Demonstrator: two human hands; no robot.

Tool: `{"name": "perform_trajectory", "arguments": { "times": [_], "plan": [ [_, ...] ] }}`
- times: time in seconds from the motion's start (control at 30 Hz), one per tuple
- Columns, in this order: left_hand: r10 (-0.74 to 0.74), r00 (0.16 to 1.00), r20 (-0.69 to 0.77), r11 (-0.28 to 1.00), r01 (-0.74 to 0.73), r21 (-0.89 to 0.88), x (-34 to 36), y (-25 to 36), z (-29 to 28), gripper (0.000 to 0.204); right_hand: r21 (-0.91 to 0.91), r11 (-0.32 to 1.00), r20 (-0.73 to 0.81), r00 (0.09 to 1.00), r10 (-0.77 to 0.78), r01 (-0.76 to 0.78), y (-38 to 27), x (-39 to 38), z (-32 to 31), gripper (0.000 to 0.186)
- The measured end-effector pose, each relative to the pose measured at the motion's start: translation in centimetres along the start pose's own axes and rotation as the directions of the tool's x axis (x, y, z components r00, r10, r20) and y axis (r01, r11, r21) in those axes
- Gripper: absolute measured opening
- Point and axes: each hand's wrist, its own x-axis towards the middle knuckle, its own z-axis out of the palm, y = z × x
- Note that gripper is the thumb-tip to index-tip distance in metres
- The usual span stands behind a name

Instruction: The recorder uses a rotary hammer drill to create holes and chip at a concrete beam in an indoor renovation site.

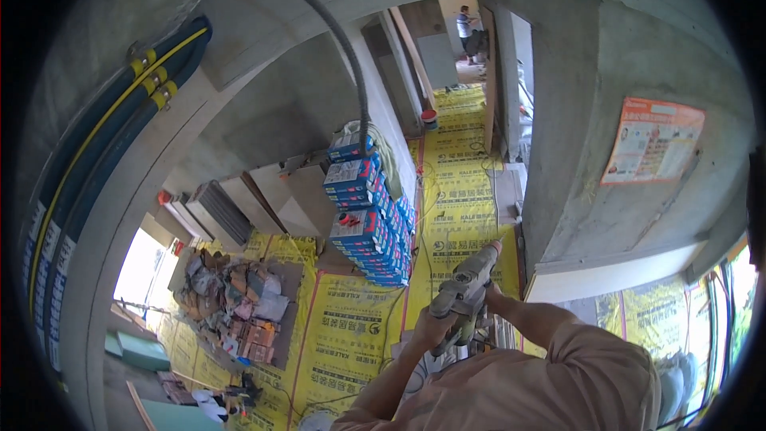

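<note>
A bulky grey-green power drill [463, 291] is held up in front of my chest, its reddish tip pointing away and slightly right. My left hand [433, 330] is wrapped around the near left part of the drill. On the other side my right hand [498, 300] grips the drill's body, its fingers partly hidden behind it. What the tip holds is too small to make out. Below the drill, partly covered by my arms, are pale bucket-like things [423, 371].
Blue boxes [371, 227] are stacked ahead left, with a grey corrugated conduit [339, 40] hanging above. Yellow printed sheeting [335, 335] covers the floor. A debris pile [231, 291] lies left. Dark insulated pipes [104, 144] line the left wall. Another person [468, 32] is in the far doorway.
</note>
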Motion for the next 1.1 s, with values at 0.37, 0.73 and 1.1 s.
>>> {"name": "perform_trajectory", "arguments": {
  "times": [0.37,0.73,1.1],
  "plan": [
    [0.435,0.779,-0.453,0.813,-0.555,-0.175,-2.1,16.6,-6.3,0.007,0.071,0.943,-0.311,0.905,-0.289,0.325,-27.6,12.1,-6.5,0.03],
    [0.633,0.49,-0.6,0.62,-0.784,0.013,-0.4,31.2,-11.8,0.007,0.092,0.841,-0.421,0.787,-0.452,0.533,-49.0,22.8,-10.5,0.035],
    [0.626,0.505,-0.594,0.619,-0.785,-0.015,2.8,34.4,-12.4,0.009,0.282,0.843,-0.41,0.852,-0.325,0.457,-50.3,26.2,-13.0,0.04]
  ]
}}
